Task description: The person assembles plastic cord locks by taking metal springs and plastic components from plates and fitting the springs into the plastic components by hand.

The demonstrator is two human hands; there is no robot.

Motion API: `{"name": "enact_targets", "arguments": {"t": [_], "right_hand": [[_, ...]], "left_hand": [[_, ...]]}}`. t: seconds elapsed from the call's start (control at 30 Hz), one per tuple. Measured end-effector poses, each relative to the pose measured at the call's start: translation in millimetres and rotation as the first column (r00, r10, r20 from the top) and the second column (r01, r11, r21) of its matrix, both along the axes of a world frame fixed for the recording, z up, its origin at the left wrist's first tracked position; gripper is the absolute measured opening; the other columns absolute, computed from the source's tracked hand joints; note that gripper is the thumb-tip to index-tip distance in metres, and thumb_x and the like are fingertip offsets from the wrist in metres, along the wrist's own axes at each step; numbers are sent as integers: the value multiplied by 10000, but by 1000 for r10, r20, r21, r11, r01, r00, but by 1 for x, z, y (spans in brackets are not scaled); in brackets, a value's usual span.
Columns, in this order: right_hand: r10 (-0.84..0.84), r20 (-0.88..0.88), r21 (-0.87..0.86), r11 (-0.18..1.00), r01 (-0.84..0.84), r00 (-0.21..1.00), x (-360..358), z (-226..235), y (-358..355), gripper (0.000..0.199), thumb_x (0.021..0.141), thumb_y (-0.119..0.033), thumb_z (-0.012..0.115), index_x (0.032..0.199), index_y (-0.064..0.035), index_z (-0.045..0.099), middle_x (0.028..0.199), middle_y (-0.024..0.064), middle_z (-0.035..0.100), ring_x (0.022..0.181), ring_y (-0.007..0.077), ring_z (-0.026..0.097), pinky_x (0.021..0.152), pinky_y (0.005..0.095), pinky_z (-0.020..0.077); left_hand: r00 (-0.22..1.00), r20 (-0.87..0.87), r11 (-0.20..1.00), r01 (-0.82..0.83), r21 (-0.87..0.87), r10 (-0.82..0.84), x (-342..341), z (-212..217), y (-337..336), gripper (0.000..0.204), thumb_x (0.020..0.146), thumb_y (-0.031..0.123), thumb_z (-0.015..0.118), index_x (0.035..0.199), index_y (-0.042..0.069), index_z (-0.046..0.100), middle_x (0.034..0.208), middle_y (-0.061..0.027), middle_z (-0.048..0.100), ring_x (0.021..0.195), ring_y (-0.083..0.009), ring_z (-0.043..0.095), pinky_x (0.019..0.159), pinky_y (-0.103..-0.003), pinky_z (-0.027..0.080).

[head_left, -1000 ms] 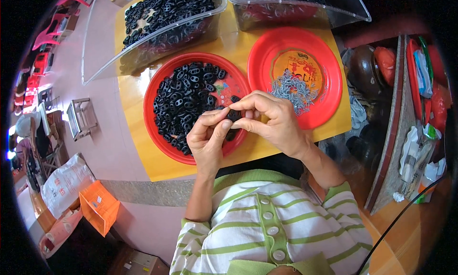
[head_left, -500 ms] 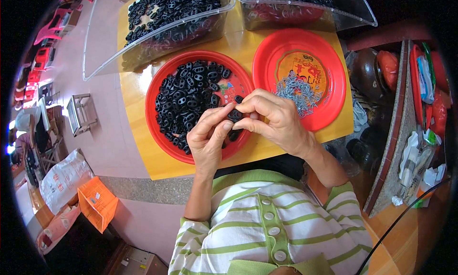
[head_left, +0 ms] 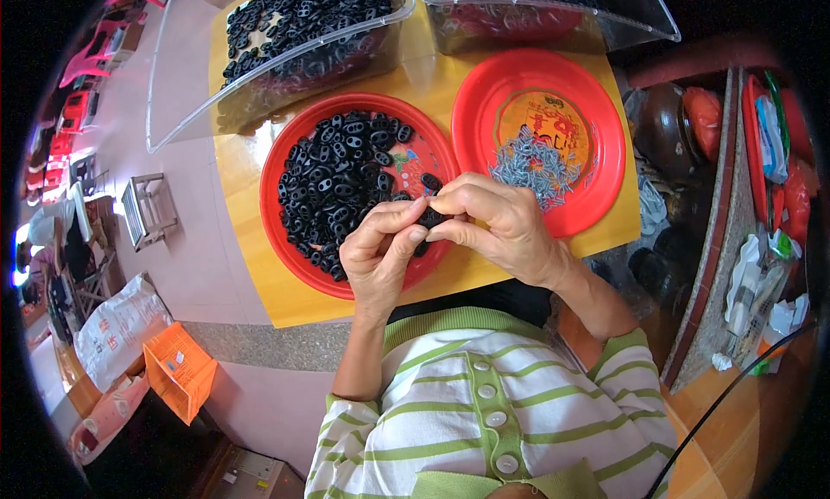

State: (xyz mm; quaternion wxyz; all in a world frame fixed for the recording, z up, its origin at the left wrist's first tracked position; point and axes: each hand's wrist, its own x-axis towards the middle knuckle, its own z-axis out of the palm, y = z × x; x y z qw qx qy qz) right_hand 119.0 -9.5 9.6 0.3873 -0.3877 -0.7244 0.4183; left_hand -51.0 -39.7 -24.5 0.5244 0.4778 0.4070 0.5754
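Note:
My left hand (head_left: pixel 383 244) and my right hand (head_left: pixel 501 227) meet over the right edge of a red plate (head_left: pixel 270 214). Both are closed in a pinch on a small black two-holed plastic piece (head_left: pixel 430 218), which the fingertips largely cover. Whether a screw sits between the fingers cannot be made out. Many loose black pieces (head_left: pixel 333 183) of the same oval kind fill the plate's left and middle. Close by my right hand, a second red plate (head_left: pixel 609 144) bears a heap of small silvery screws (head_left: pixel 538 170).
Two clear plastic bins (head_left: pixel 346 45) of black pieces stand at the back of the yellow table (head_left: pixel 238 192). Left of it are a metal stool (head_left: pixel 147 207) and an orange bag (head_left: pixel 181 369). A dark jar (head_left: pixel 670 131) and a stone-topped ledge (head_left: pixel 709 265) lie right.
The black piece is more covered by my fingertips than before, and my right thumb and fingers have shifted slightly. Both hands stay at the same place.

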Motion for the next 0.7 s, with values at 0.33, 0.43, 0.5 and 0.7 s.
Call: {"name": "enact_targets", "arguments": {"t": [0.33,0.43,0.5,0.7], "right_hand": [[-3,-27,-107,994,0,1000,-6,8,6,166,733,-14,693,872,-1,604,848,72,603,715,141,591,613,245,471],[-82,-40,20,996,83,996,-5,15,19,168,737,-12,681,891,-11,613,829,71,597,721,152,593,626,253,476],[-216,-13,183,959,215,976,1,23,37,157,745,-14,668,894,-21,622,819,73,605,736,175,606,644,268,485],[-652,11,381,703,600,758,43,70,105,261,814,-46,639,1074,-39,614,903,0,627,799,57,564,701,181,464]], "left_hand": [[998,13,990,-52,-131,54,-2,6,-4,226,864,52,571,1077,-18,605,930,-82,619,765,-90,573,673,-174,446],[965,258,977,3,-212,53,5,13,1,350,951,168,437,1232,-37,474,961,-115,615,805,-165,619,736,-250,485],[972,222,983,-34,-182,75,-1,12,-3,321,932,133,462,1200,-39,502,944,-123,627,820,-175,621,752,-270,489],[931,-137,880,363,307,-337,-4,90,-6,212,757,-16,604,957,-69,647,895,-157,658,762,-243,641,667,-311,526]]}}
